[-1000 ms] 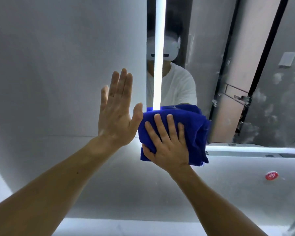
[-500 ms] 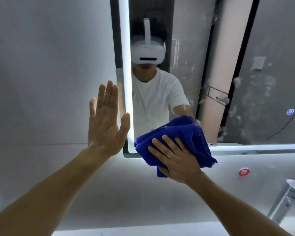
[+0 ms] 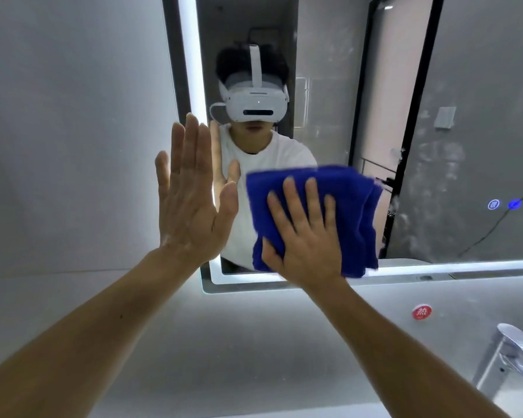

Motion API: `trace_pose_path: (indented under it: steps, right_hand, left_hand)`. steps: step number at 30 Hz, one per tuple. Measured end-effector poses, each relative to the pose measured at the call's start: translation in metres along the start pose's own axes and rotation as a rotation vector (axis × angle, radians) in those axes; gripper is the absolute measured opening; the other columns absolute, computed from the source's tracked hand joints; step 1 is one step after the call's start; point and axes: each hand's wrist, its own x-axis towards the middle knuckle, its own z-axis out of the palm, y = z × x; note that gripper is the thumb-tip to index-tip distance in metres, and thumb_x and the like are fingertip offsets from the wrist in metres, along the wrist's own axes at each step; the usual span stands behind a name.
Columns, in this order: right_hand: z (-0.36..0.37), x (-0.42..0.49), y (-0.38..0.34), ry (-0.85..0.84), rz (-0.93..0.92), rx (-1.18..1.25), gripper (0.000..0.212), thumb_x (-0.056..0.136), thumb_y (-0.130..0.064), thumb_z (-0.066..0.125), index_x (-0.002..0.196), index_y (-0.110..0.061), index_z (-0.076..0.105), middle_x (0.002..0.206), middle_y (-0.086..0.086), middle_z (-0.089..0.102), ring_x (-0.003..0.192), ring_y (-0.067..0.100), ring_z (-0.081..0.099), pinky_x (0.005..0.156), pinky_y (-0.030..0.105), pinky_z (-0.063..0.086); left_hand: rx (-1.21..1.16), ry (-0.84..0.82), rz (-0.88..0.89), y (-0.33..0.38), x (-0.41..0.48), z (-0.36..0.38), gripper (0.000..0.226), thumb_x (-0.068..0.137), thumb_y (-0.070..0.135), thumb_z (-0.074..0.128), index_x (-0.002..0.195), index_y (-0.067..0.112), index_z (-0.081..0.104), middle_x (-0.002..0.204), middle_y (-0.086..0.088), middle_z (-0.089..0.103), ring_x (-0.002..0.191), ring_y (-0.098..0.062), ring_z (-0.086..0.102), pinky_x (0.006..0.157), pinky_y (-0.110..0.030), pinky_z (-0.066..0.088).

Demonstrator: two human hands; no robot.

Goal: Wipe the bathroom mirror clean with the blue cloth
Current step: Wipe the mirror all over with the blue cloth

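Note:
The bathroom mirror [image 3: 465, 86] fills the upper right, framed by a lit white strip along its left and bottom edges. Whitish smears mark its glass on the right. My right hand [image 3: 305, 236] lies flat on the folded blue cloth [image 3: 351, 212] and presses it against the mirror's lower left part. My left hand [image 3: 191, 200] is open, fingers together and pointing up, palm flat on the mirror's left edge where it meets the wall. The mirror reflects a person in a white shirt and a white headset.
A grey wall [image 3: 73, 146] lies left of and below the mirror. A red round sticker [image 3: 421, 312] sits on the wall under the mirror. A chrome tap [image 3: 507, 357] stands at the lower right. Two blue touch icons [image 3: 503, 204] glow on the mirror's right.
The view has shifted, so more of the mirror shows. The cloth under my right hand has moved up and right, from the mirror's bottom corner onto the glass. My left hand stays flat and open.

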Motion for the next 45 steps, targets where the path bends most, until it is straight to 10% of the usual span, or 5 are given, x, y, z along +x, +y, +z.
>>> trace_pose_path:
  steps: [7, 20, 33, 45]
  right_hand:
    - [0.006, -0.085, 0.006, -0.183, -0.244, -0.119, 0.065, 0.101, -0.05, 0.023, 0.158, -0.021, 0.009, 0.165, 0.004, -0.001, 0.151, 0.031, 0.001, 0.121, 0.05, -0.001]
    - [-0.044, 0.164, 0.027, 0.061, 0.165, -0.077, 0.063, 0.101, -0.045, 0.03, 0.155, -0.015, 0.02, 0.162, 0.011, 0.018, 0.15, 0.033, 0.011, 0.121, 0.051, 0.007]
    - [-0.016, 0.001, 0.013, -0.159, 0.0, -0.096, 0.071, 0.099, -0.046, 0.034, 0.158, -0.019, 0.006, 0.165, 0.003, -0.005, 0.151, 0.031, 0.002, 0.121, 0.049, -0.002]
    - [-0.067, 0.242, 0.057, 0.03, 0.343, -0.063, 0.068, 0.096, -0.047, 0.017, 0.157, -0.017, 0.01, 0.165, 0.008, 0.006, 0.151, 0.03, 0.001, 0.12, 0.048, -0.001]
  left_hand:
    - [0.036, -0.043, 0.051, -0.006, 0.004, -0.011, 0.071, 0.097, 0.054, 0.014, 0.156, 0.014, 0.006, 0.164, -0.008, 0.002, 0.151, -0.02, -0.006, 0.12, -0.046, -0.009]
    - [0.012, 0.06, 0.066, 0.014, 0.055, -0.026, 0.067, 0.1, 0.047, 0.018, 0.155, 0.011, 0.006, 0.164, -0.011, 0.006, 0.151, -0.021, -0.003, 0.121, -0.048, -0.004]
    - [0.078, -0.019, 0.105, 0.021, 0.058, -0.037, 0.067, 0.099, 0.044, 0.03, 0.157, 0.014, 0.011, 0.165, -0.004, 0.002, 0.151, -0.02, -0.003, 0.12, -0.041, -0.011]
    - [0.171, -0.062, 0.108, 0.019, 0.107, -0.074, 0.072, 0.096, 0.056, 0.007, 0.156, 0.017, 0.0, 0.163, 0.0, -0.009, 0.15, -0.016, -0.011, 0.121, -0.042, -0.008]
